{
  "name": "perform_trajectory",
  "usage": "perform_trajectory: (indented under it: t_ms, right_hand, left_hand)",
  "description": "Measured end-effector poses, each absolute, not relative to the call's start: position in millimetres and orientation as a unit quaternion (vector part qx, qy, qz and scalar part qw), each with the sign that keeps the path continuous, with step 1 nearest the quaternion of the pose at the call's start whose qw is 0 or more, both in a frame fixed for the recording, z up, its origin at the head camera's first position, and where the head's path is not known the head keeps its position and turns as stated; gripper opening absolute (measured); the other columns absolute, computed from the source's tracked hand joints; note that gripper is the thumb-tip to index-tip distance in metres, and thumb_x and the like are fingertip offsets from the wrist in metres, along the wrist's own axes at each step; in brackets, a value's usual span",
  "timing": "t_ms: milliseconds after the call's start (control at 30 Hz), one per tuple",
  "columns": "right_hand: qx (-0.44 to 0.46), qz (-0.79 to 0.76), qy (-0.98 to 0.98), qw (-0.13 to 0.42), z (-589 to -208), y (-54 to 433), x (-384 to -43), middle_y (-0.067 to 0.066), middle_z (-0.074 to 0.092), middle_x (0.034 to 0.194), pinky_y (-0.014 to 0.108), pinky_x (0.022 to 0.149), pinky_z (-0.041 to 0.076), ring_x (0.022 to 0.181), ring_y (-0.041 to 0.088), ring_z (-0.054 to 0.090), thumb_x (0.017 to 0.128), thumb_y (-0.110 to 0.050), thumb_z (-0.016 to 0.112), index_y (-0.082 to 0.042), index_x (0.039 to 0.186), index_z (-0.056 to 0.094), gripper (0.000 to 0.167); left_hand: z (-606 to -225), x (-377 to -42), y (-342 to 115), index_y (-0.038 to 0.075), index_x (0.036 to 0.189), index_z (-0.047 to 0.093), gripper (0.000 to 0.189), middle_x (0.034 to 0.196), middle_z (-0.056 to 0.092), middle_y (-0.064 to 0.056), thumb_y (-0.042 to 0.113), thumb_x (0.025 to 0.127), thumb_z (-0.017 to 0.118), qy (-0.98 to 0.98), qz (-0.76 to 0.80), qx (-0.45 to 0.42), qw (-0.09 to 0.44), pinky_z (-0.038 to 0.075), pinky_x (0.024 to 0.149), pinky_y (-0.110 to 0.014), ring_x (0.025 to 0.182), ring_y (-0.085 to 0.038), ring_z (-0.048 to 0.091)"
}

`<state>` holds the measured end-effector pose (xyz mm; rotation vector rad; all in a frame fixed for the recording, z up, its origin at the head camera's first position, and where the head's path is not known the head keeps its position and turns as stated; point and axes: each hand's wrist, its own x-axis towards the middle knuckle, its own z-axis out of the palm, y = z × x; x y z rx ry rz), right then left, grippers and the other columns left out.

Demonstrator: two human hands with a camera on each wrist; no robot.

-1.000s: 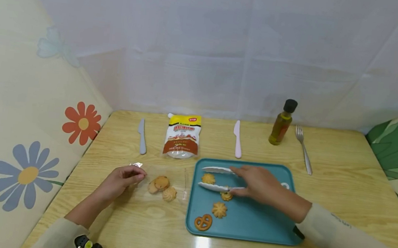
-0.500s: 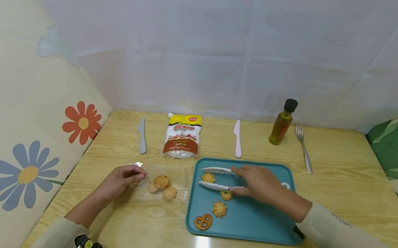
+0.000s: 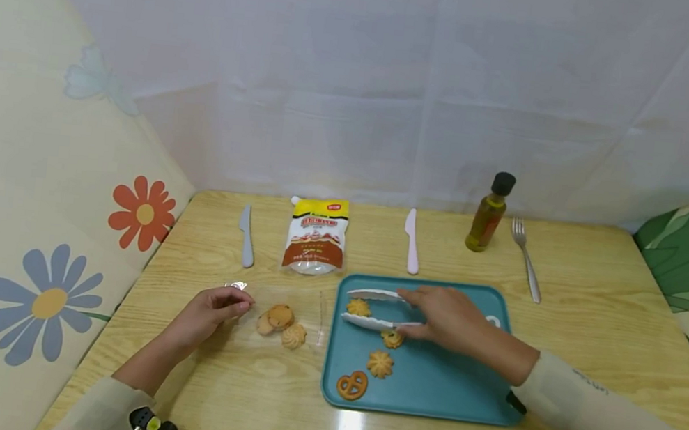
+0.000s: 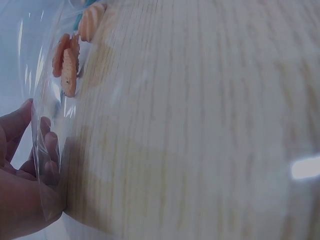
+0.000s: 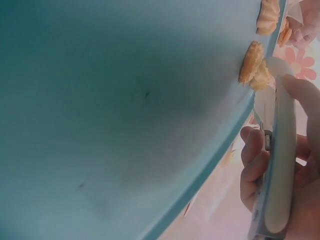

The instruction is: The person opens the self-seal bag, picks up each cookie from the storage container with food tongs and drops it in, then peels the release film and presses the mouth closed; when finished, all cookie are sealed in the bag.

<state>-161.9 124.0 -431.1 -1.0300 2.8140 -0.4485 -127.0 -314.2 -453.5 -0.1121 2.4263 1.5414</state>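
Tongs point(image 3: 365, 321), held at the tray's far left part, at ten o'clock from the tray's centre. All clock directions are taken from that centre in the head view, twelve pointing away from the person.

Cloth point(image 3: 331, 101): pale, creased backdrop at twelve, behind the table. Table point(image 3: 262, 402): wood-grained surface beneath the objects. Tray point(image 3: 452, 394): blue-green, rectangular, with rounded corners and a raised rim.

Right hand point(image 3: 444, 316): over the tray at one o'clock, grasping the tongs, whose jaws stand apart and point towards nine. Left hand point(image 3: 210, 316): at nine, outside the tray, thumb and fingers pinching the outer edge of the bag. Bag point(image 3: 315, 317): clear plastic, at nine, just beside the tray.

Pouch point(image 3: 316, 235): yellow, white and brown, at ten. Bottle point(image 3: 486, 219): black-capped, upright, near one. Fork point(image 3: 527, 260): between one and two, tines away. Grey knife point(image 3: 245, 235): at ten, farther out than the pouch. Pink knife point(image 3: 412, 241): between eleven and twelve.

Pretzel point(image 3: 352, 385): on the tray at eight, near the rim. Bag cookies point(image 3: 280, 316): three, close together, seen through plastic in the left wrist view. Cookie point(image 3: 359, 306): on the tray at ten, between the jaws; contact cannot be told. Second cookie point(image 3: 391, 340): at nine, partly covered by the tongs. Third cookie point(image 3: 380, 364): between eight and nine.
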Motion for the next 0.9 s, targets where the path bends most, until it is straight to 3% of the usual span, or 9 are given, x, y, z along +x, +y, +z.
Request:
perform_trajectory:
  t_ms: [900]
  right_hand:
    - [-0.347, -0.161, 0.923, 0.054, -429.0, 122.0, -162.2, 0.01, 0.072, 0.122, 0.042, 0.079, 0.057, 0.095, 0.022, 0.07, 0.093, -0.046, 0.075, -0.01, 0.144, 0.061, 0.064]
  left_hand:
    - [-455.7, -127.1, -315.2, -0.007, 0.121, 0.068, 0.028, 0.112, 0.065, 0.004, 0.015, 0.105, 0.062, 0.834, 0.536, -0.036, 0.127, 0.045, 0.079, -0.026, 0.097, -0.01, 0.052]
